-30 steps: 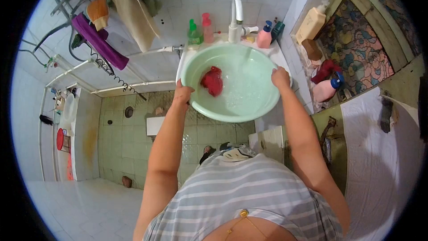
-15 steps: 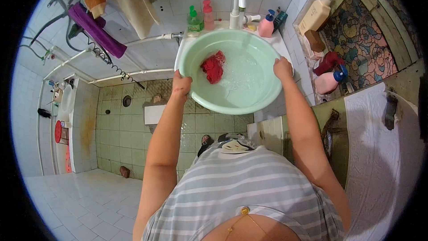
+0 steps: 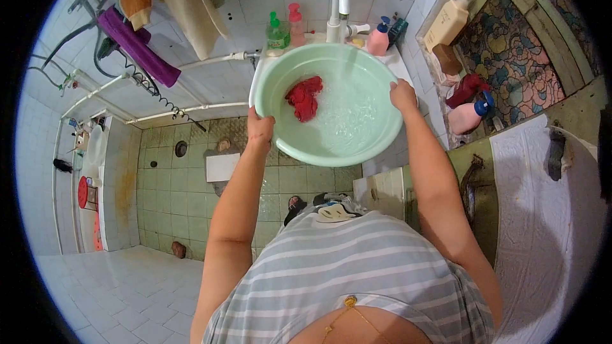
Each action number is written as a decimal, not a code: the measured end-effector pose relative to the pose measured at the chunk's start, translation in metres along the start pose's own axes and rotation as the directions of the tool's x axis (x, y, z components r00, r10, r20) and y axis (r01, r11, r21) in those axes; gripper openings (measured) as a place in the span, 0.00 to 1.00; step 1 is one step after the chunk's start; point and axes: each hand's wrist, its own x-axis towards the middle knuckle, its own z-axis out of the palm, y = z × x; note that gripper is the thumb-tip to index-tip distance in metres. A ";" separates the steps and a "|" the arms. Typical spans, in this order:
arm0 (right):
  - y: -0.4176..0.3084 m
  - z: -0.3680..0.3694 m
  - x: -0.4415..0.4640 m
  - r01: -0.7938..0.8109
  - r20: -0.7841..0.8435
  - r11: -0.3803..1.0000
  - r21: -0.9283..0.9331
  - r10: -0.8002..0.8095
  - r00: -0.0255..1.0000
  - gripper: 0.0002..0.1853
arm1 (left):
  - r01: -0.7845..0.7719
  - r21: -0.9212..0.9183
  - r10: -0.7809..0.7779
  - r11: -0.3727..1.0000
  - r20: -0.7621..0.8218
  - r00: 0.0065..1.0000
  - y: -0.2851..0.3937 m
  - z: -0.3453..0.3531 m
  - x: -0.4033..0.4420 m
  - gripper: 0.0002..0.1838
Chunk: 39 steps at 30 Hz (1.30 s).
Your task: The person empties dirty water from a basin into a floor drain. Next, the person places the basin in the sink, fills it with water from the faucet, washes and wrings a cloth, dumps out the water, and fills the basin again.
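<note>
A pale green plastic basin [image 3: 280, 146] rests on the white sink under the tap [image 3: 336, 13]. Water and bubbles lie in it, and a wet red cloth [image 3: 305, 98] is bunched up on its left side. My left hand [image 3: 260, 129] grips the basin's rim at the left, fingers hidden beneath or behind the edge. On the opposite side, my right hand [image 3: 403, 95] is closed round the rim too. Water appears to run from the tap into the basin's back part.
Behind the basin stand a green pump bottle [image 3: 277, 33], a pink-topped bottle [image 3: 296, 24] and a pink bottle with a blue pump [image 3: 378, 38]. More bottles, including a cream one [image 3: 448, 22], line the right ledge. A purple towel [image 3: 137, 44] hangs at left.
Water in the basin is more rippled and bubbly, and the red cloth has shifted shape slightly. Both hands keep their hold on the rim.
</note>
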 end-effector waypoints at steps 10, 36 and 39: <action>-0.001 0.000 0.048 0.192 0.075 0.972 -0.135 -0.183 0.980 0.17 | -0.106 0.020 0.108 0.994 -0.128 0.986 -0.022 0.005 -0.018 0.29; -0.063 0.077 0.263 -0.314 0.365 0.546 0.777 0.015 0.931 0.30 | 0.096 -0.073 -0.106 0.993 -0.146 0.984 0.010 0.016 -0.022 0.33; -0.070 0.068 0.249 -0.410 0.437 0.554 0.724 0.091 0.895 0.30 | 0.108 -0.111 -0.123 0.988 -0.142 0.982 0.011 0.017 -0.021 0.33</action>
